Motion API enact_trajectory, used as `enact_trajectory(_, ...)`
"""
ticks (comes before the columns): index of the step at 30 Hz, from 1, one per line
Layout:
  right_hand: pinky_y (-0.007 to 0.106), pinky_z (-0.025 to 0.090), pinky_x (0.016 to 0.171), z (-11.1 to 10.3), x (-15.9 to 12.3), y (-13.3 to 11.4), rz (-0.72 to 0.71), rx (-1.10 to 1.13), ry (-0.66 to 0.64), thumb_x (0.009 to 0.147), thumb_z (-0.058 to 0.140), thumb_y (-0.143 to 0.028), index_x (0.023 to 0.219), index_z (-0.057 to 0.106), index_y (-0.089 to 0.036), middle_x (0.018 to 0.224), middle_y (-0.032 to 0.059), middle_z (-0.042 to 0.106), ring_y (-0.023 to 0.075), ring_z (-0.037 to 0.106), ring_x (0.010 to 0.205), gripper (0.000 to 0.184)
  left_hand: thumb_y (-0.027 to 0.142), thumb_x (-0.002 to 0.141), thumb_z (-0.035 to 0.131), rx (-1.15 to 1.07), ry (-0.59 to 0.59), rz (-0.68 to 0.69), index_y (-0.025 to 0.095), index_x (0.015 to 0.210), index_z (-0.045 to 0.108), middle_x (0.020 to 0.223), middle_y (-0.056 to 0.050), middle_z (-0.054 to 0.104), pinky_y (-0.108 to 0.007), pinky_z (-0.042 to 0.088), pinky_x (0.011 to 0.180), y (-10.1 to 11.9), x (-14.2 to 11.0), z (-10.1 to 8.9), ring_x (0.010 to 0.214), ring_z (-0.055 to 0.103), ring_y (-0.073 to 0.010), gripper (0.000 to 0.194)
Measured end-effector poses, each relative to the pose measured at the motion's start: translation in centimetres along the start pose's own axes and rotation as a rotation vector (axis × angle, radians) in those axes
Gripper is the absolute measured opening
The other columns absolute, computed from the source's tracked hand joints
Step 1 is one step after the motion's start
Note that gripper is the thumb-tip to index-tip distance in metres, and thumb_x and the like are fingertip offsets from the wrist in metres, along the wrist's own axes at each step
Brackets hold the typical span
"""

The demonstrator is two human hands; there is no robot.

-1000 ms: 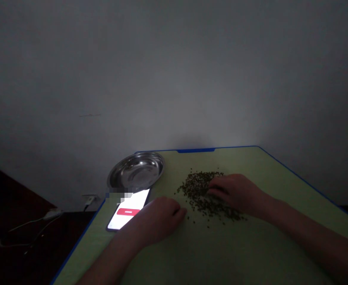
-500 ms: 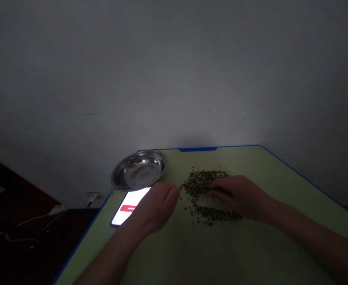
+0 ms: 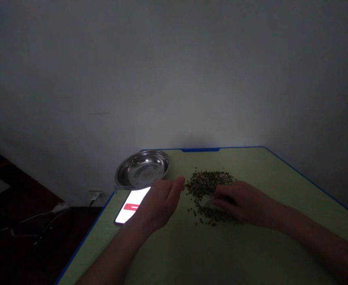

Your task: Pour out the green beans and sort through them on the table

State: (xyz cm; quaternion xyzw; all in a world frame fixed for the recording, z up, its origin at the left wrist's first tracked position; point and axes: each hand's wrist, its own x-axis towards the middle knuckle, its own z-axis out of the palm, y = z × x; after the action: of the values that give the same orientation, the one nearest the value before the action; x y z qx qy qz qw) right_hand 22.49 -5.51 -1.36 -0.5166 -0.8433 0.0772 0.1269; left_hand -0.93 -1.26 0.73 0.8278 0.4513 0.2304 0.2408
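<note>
A pile of small dark seeds or grains (image 3: 206, 182), with paler bits among them, is spread over the green table (image 3: 191, 253). At its right side my right hand (image 3: 236, 200) has its fingers bent together, low against the grains. What its fingertips hold is hidden. My left hand (image 3: 163, 202) is closed just left of the pile, thumb on top and fingers curled out of sight. Whether anything sits inside it cannot be seen. Grains lie thinner between the upper heap and a nearer band beside my right hand.
A shallow steel basin (image 3: 144, 168) stands at the table's far left corner. In front of it lies a phone (image 3: 129, 206) with a lit screen, partly covered by my left hand. A grey wall (image 3: 191, 79) rises behind; a power strip (image 3: 60, 207) with cables is at lower left.
The view has shifted slightly. My left thumb has lifted and points up more. My right hand has moved slightly nearer to me along the pile.
</note>
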Motion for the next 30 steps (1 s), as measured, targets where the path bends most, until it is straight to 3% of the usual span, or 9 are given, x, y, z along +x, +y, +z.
enact_trajectory(14, 0.026, 0.027, 0.052, 0.9, 0.0, 0.1, 0.002, -0.092, -0.011, 0.09, 0.047, -0.031, 0.075, 0.059, -0.02, 0.062, 0.0007, 0.064, 0.0134, 0.056, 0.055, 0.022, 0.055, 0.094, 0.022, 0.004, -0.026, -0.031, 0.018, 0.052, 0.041, 0.048, 0.003, 0.04, -0.027, 0.022, 0.049, -0.4, -0.1, 0.3, 0.047, 0.037, -0.0105, 0.059)
enact_trajectory(30, 0.026, 0.031, 0.055, 0.6, 0.6, -0.6, -0.034, -0.087, 0.007, 0.092, 0.043, -0.026, 0.078, 0.059, -0.02, 0.066, 0.0021, 0.067, 0.0146, 0.059, 0.059, 0.022, 0.046, 0.095, 0.029, 0.015, -0.012, 0.077, 0.018, 0.052, 0.033, 0.046, 0.005, 0.03, -0.028, 0.015, 0.049, 0.6, -0.3, -0.1, 0.045, 0.03, -0.0083, 0.052)
